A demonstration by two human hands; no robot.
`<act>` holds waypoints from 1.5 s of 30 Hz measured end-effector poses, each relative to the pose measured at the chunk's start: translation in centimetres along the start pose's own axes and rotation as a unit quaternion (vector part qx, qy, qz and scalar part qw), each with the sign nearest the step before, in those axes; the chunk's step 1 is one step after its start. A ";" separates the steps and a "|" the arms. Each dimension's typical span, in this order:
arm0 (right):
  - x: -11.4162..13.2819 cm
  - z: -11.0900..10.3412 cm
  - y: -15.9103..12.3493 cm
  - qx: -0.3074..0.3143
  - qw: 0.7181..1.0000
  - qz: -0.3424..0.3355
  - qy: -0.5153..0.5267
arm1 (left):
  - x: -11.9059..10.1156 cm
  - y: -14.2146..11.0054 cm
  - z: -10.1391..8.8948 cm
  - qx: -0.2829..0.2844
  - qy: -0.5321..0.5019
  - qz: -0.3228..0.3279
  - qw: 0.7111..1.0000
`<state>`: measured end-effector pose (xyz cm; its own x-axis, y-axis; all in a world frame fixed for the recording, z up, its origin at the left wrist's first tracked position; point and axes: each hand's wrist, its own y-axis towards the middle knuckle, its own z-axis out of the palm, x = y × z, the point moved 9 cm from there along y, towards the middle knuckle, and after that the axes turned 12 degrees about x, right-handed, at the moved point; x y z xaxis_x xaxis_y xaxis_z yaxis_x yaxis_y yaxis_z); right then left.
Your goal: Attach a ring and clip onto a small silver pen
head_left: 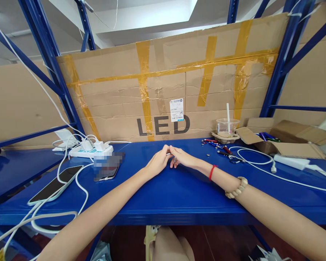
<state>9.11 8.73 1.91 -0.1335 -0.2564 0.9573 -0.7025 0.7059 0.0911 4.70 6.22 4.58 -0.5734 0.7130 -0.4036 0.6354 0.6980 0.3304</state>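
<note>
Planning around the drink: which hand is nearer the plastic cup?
Right. The right hand is left of the plastic cup and nearer the camera; the left hand is farther left.

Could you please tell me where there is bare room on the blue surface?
The blue surface is bare between the forearms, and behind the hands up to the cardboard. It is crowded on the left with phones, power strip and cables, and on the right with pens, cup and open box.

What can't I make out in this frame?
Head view, all:
- Anything between left hand and right hand: covered by fingers.
- Phone by power strip: partly pixelated.
- White label: fine print too small.
- Open box: flaps hide some contents.
- Left forearm: cut off by bottom edge.
</note>
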 end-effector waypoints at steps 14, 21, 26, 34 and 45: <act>-0.6 0.3 0.0 0.076 0.991 -0.002 0.110 | -0.7 -0.3 -2.0 -0.110 -0.006 0.057 0.992; 0.0 0.5 -0.4 0.083 0.994 0.012 0.076 | -1.8 -0.5 -1.9 -0.112 0.018 0.090 0.989; -0.4 -0.1 -0.7 0.052 0.997 0.041 -0.034 | -2.0 -0.5 -1.0 -0.090 0.039 0.106 0.990; -0.9 -0.5 -0.3 0.054 0.998 0.032 0.001 | -2.9 -0.8 0.0 -0.066 -0.008 0.123 0.990; -1.1 -0.1 -0.7 0.065 0.993 0.075 0.061 | -3.4 -1.1 0.1 -0.034 -0.023 0.143 0.989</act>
<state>9.82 8.59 0.85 -0.1634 -0.0661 0.9843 -0.7662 0.6370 -0.0844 5.99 3.06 5.52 -0.3507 0.8792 -0.3224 0.7307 0.4722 0.4930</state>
